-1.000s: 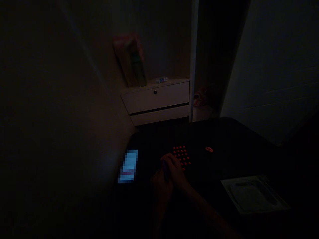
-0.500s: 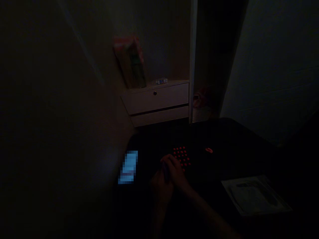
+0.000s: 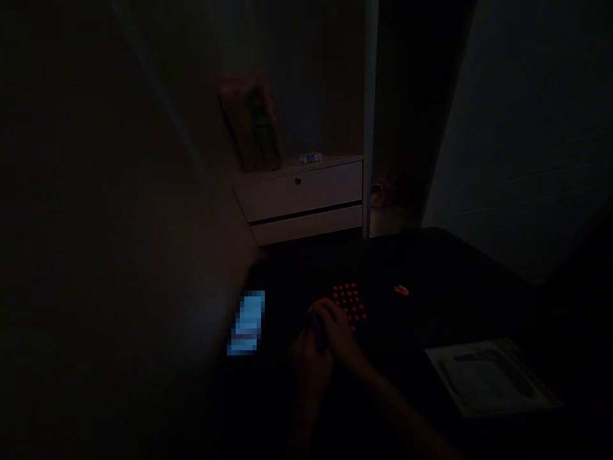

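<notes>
Purple shows faintly on a slim object clasped between two bare hands, low and just left of centre in a very dark room. The left hand is bent inward at the wrist, and the right hand curls its fingers over the object's upper end. The grip of both hands is closed on it; how the hidden fingers are set, I cannot tell. To the right, near the front, lies a flat, pale rectangular item with darker shapes on it. Well to the left of the hands, a blue lit screen, blurred into squares, glows at the edge of the black tabletop. Just beyond the right hand, small red pieces sit in rows, partly covered by that hand. Farther right rests a single larger orange-red piece. Behind the tabletop stands a pale drawer unit with a round dark lock or knob. On top are a small cluster of pale and blue bits and, at left, a tall blurred bundle in red and brown.
</notes>
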Demonstrator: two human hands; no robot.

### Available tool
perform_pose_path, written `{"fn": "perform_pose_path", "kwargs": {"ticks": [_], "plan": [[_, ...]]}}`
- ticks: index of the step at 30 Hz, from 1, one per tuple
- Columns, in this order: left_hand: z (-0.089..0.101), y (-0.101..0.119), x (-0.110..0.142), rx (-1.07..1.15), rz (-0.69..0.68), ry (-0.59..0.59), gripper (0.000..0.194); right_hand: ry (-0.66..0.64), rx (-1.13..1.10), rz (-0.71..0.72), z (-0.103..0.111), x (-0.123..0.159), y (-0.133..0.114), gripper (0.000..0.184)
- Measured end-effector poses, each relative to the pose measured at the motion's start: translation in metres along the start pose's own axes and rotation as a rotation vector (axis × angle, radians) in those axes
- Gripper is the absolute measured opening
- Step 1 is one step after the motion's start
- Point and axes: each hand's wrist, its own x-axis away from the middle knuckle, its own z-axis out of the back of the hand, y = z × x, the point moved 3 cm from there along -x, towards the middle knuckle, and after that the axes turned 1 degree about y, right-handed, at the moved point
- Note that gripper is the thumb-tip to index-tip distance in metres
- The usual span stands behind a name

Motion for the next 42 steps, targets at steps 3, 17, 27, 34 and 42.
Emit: {"fn": "perform_pose_path", "kwargs": {"ticks": [3, 17, 27, 34, 42], "plan": [[-0.0004, -0.0006, -0.0002, -0.006, 0.003, 0.012, 0.011, 0.003, -0.007, -0.002, -0.0002, -0.0003, 0.0001, 0.020], [0.0025, 0.0031, -0.0020, 0.006, -0.011, 0.020, 0.012, -0.003, -0.012, -0.025, -0.0006, 0.0002, -0.0011, 0.020], [0.0019, 0.0028, -0.0006, 0.010, 0.013, 0.000, 0.014, -0.001, -0.021, -0.027, 0.0002, 0.0015, -0.0008, 0.020], [-0.0008, 0.0004, 0.0010, -0.009, 0.015, -0.009, 0.012, -0.003, -0.024, -0.014, 0.0000, 0.0004, -0.0003, 0.020], [0.0009, 0.0020, 0.0001, -0.015, -0.015, 0.002, 0.013, -0.011, 0.001, -0.004, 0.0007, 0.0010, -0.0008, 0.019]]}}
